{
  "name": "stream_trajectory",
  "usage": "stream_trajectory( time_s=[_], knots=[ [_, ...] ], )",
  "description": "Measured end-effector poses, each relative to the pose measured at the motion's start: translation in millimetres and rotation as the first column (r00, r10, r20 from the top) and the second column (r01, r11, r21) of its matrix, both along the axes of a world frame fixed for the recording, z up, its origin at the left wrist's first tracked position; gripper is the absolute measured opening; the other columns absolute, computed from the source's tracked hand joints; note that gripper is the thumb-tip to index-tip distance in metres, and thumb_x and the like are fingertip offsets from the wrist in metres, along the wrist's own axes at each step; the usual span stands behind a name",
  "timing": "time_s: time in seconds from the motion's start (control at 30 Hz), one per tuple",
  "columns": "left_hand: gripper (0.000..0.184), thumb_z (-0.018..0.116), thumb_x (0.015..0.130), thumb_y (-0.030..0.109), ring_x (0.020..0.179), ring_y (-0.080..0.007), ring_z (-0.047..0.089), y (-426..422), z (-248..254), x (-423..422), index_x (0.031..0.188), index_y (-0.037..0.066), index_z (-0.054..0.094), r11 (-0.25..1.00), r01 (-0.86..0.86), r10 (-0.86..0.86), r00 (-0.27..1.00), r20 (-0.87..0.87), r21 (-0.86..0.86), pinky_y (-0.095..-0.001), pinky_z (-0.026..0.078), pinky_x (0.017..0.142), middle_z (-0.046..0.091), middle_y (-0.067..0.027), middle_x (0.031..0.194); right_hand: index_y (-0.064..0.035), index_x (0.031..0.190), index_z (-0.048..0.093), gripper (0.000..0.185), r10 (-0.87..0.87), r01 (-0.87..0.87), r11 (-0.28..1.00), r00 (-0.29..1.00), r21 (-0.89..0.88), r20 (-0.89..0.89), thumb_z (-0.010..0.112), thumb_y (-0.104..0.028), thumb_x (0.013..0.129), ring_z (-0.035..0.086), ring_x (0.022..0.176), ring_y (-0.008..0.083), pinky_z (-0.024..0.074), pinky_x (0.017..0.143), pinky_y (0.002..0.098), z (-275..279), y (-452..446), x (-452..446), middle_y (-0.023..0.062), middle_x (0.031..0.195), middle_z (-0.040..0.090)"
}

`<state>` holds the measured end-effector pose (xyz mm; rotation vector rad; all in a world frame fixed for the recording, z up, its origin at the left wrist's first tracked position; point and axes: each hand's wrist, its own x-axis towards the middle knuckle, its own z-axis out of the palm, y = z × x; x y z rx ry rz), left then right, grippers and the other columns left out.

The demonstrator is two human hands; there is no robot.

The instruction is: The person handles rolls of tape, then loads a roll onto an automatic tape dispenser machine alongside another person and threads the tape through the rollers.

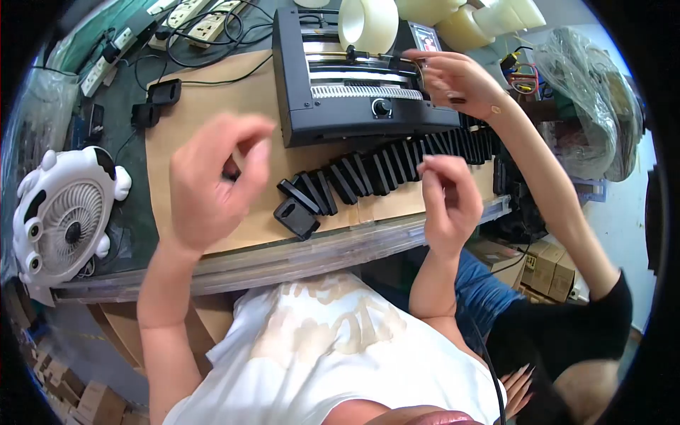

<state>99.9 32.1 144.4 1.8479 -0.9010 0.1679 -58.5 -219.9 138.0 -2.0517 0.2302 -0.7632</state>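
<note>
My left hand (216,184) hovers above the brown board left of the machine, its fingers curled and blurred by motion. A small dark patch shows inside the curl, too unclear to name. My right hand (451,205) is over the table's front edge, thumb and fingertips drawn together; anything between them is hidden. A long overlapping row of small black plastic blocks (382,173) lies between my hands. At its left end, nearest my left hand, one block (296,218) lies turned, showing a recessed face. Behind the row stands a dark-cased machine (333,117) with a knob.
A co-worker's hand (457,81) reaches to the machine's right end. Tape rolls (379,28) sit on and behind it. A cow-shaped fan (67,219) stands left, with two black blocks (156,103) and power strips (212,25) beyond. Plastic bags (588,99) hang right.
</note>
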Motion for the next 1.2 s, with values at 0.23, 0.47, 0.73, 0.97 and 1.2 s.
stream_trajectory(
  time_s=[0.23, 0.47, 0.73, 0.97, 1.2],
  knots=[
    [0.013, 0.064, 0.092, 0.009, 0.084, -0.0263, 0.065, -81.7, -1.1, 70.9, 0.104, 0.010, 0.068, 0.967, 0.018, -0.105, 0.938, 0.329, 0.255, -0.0376, 0.052, 0.075, 0.063, -0.0074, 0.096, -0.0042, 0.108, 0.072, 0.021, -0.027, -0.034, 0.939, 0.985, -0.341, -0.172, 0.068, -0.003, 0.087, 0.054, 0.073, 0.0074, 0.0443, 0.065, 0.0227, 25.6, -27.1, 67.8, 0.0008, 0.091, 0.069],
    [0.018, 0.063, 0.091, 0.012, 0.093, -0.0281, 0.065, -123.2, -3.7, 96.5, 0.108, 0.014, 0.069, 0.883, 0.013, -0.205, 0.910, 0.360, 0.469, -0.0406, 0.054, 0.077, 0.061, -0.0070, 0.094, -0.0041, 0.100, 0.072, 0.023, -0.065, -0.117, 0.923, 0.892, -0.366, -0.448, 0.073, -0.020, 0.083, 0.061, 0.078, 0.0142, 0.0505, 0.073, 0.0307, 25.2, -81.5, 139.8, 0.0052, 0.090, 0.073],
    [0.024, 0.073, 0.085, 0.011, 0.095, -0.0244, 0.065, -140.1, -7.4, 124.9, 0.107, 0.020, 0.069, 0.873, 0.080, -0.385, 0.718, 0.580, 0.481, -0.0390, 0.054, 0.075, 0.060, -0.0034, 0.099, -0.0042, 0.088, 0.069, 0.029, 0.005, -0.091, 0.975, 0.920, -0.203, -0.392, 0.080, -0.029, 0.077, 0.068, 0.080, 0.0192, 0.0524, 0.077, 0.0335, -2.0, -103.1, 170.6, 0.0061, 0.086, 0.073],
    [0.018, 0.073, 0.087, 0.015, 0.095, -0.0253, 0.065, -145.2, -6.2, 121.7, 0.105, 0.017, 0.072, 0.829, 0.163, -0.437, 0.785, 0.438, 0.535, -0.0395, 0.054, 0.078, 0.062, -0.0041, 0.101, -0.0036, 0.086, 0.068, 0.029, 0.001, -0.086, 0.979, 0.907, -0.182, -0.421, 0.081, -0.027, 0.075, 0.067, 0.078, 0.0175, 0.0526, 0.074, 0.0322, 0.1, -101.3, 173.3, 0.0059, 0.083, 0.072],
    [0.022, 0.073, 0.088, 0.020, 0.101, -0.0263, 0.063, -144.7, -5.7, 111.4, 0.108, 0.011, 0.072, 0.800, 0.193, -0.464, 0.799, 0.382, 0.569, -0.0404, 0.053, 0.085, 0.061, -0.0073, 0.105, -0.0045, 0.084, 0.059, 0.022, -0.024, -0.109, 0.956, 0.896, -0.273, -0.443, 0.075, -0.019, 0.086, 0.059, 0.070, 0.0071, 0.0472, 0.068, 0.0235, 6.8, -94.3, 171.3, 0.0008, 0.082, 0.069]
  ],
)
